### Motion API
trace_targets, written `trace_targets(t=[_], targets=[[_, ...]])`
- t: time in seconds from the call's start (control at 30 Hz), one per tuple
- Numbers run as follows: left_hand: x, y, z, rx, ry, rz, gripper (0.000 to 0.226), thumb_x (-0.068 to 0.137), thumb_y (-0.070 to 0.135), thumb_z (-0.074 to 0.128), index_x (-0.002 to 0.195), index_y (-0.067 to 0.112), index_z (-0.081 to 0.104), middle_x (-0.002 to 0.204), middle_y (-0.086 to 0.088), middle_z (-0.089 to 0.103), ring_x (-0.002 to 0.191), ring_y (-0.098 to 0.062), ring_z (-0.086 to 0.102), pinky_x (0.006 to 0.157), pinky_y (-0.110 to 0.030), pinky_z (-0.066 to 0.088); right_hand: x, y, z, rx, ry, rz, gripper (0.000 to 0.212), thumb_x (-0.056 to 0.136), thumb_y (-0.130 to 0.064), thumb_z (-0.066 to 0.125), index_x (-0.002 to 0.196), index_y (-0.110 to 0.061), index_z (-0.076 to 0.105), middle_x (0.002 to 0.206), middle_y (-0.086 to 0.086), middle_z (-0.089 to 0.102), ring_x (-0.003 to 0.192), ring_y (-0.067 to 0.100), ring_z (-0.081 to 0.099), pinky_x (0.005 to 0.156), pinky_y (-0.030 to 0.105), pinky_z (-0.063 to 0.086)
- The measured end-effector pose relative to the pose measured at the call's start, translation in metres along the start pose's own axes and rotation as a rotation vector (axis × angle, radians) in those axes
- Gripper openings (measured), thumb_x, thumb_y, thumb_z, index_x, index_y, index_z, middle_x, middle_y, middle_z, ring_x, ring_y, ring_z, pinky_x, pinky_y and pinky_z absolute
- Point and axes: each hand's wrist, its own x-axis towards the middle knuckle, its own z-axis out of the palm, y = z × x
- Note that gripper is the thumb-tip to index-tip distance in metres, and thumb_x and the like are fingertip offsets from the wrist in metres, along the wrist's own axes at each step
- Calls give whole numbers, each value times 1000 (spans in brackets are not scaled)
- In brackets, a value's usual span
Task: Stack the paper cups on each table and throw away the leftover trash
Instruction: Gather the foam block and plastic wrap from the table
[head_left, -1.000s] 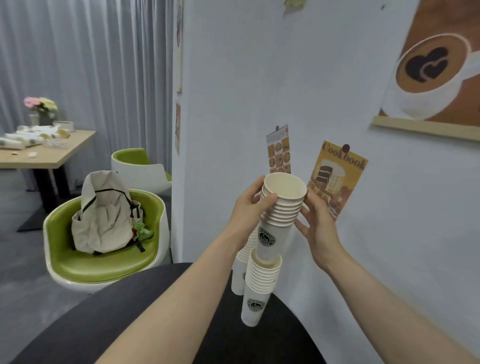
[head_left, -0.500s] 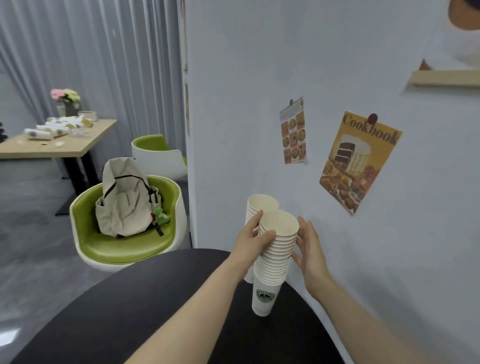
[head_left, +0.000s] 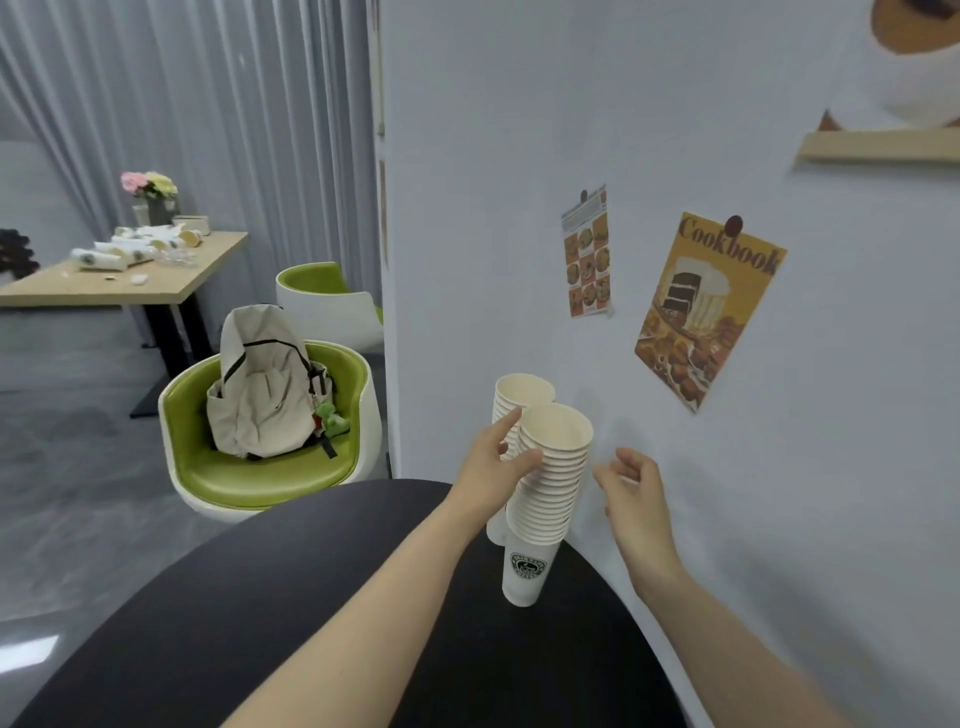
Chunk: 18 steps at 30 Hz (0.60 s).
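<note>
A tall stack of white paper cups (head_left: 551, 483) with a green logo stands on the round black table (head_left: 363, 613) by the wall. A second cup stack (head_left: 519, 400) stands just behind it, partly hidden. My left hand (head_left: 493, 467) grips the front stack near its top, thumb on the rims and forefinger pointing up. My right hand (head_left: 631, 483) hovers just right of the stack, fingers loosely curled, touching nothing.
A green chair (head_left: 208, 467) with a beige backpack (head_left: 265, 384) stands left of the table, another green chair behind it. A wooden table (head_left: 171, 275) farther left carries scattered paper cups (head_left: 104, 257), scraps and a flower vase. The white wall with posters runs close on the right.
The lifted cups have been pushed down into the stack on the table. My right hand has let go and drawn back to the right. The left hand stays on the stack.
</note>
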Motion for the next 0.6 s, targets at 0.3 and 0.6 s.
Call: trace_targets(t=[0.3, 0.6], targets=[[-142, 20, -72, 545, 74, 24, 54, 92, 38, 57, 143, 34, 40, 142, 7, 46, 118, -6, 50, 97, -30, 43, -96, -49, 43, -282, -523, -46, 23, 90, -20, 60, 112, -23, 55, 111, 4, 63, 100, 17, 62, 86, 31, 49], [-445, 20, -189, 1303, 251, -593, 51, 95, 47, 45, 140, 26, 39, 137, -6, 45, 124, -29, 48, 95, -40, 39, -312, -81, 139, -1376, -1307, -905, 63, 91, -59, 42, 146, -33, 28, 144, -3, 42, 130, 20, 43, 102, 37, 36]])
